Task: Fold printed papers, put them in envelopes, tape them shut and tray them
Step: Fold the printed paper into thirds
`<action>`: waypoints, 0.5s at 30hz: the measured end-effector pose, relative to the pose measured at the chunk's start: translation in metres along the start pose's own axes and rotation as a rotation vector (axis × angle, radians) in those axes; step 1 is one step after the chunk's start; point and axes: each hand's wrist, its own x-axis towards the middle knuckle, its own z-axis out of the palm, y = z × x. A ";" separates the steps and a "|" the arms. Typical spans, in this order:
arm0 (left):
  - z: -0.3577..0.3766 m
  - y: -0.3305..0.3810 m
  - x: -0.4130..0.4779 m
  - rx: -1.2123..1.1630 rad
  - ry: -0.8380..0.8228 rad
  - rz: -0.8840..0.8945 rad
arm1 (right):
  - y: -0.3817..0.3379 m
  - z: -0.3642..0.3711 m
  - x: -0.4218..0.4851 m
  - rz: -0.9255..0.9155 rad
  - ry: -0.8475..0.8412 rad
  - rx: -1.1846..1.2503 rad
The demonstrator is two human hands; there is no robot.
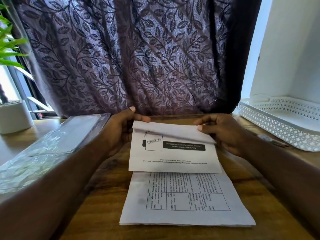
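Note:
A printed paper (174, 158) with a black banner and a "confidential" stamp drawing is held above the wooden table (107, 191), its far edge curled over toward me. My left hand (121, 129) pinches the far left corner of that sheet. My right hand (220, 130) pinches the far right corner. Under it lies a stack of printed papers (187, 201) with a table of text, flat on the wood near me. A white perforated tray (284, 122) sits at the right.
A clear plastic-wrapped pack (52, 146) lies along the left side of the table. A white plant pot (13, 115) with green leaves stands at the far left. A purple leaf-patterned curtain (138, 58) hangs right behind the table.

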 end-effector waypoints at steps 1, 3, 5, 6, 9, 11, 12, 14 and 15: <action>-0.001 -0.001 0.001 0.018 -0.008 0.014 | 0.000 0.001 0.000 0.002 0.012 0.010; -0.002 -0.005 0.005 0.087 -0.010 0.073 | -0.001 0.002 -0.001 0.001 0.028 0.012; -0.005 -0.008 0.008 0.250 -0.019 0.139 | -0.002 0.003 -0.002 -0.013 0.035 -0.018; -0.006 -0.010 0.009 0.331 -0.032 0.154 | -0.003 0.003 -0.002 -0.029 0.040 -0.051; -0.006 -0.014 0.010 0.594 -0.046 0.233 | -0.002 0.004 -0.003 -0.095 0.068 -0.171; -0.005 -0.015 0.009 0.794 -0.031 0.313 | -0.003 0.007 -0.002 -0.132 0.105 -0.247; -0.002 -0.014 0.008 0.873 -0.018 0.348 | -0.004 0.010 -0.003 -0.150 0.117 -0.270; 0.003 -0.012 0.006 0.987 -0.015 0.400 | -0.005 0.016 -0.003 -0.198 0.130 -0.297; 0.006 -0.011 0.006 1.016 -0.019 0.418 | -0.005 0.019 -0.004 -0.221 0.135 -0.306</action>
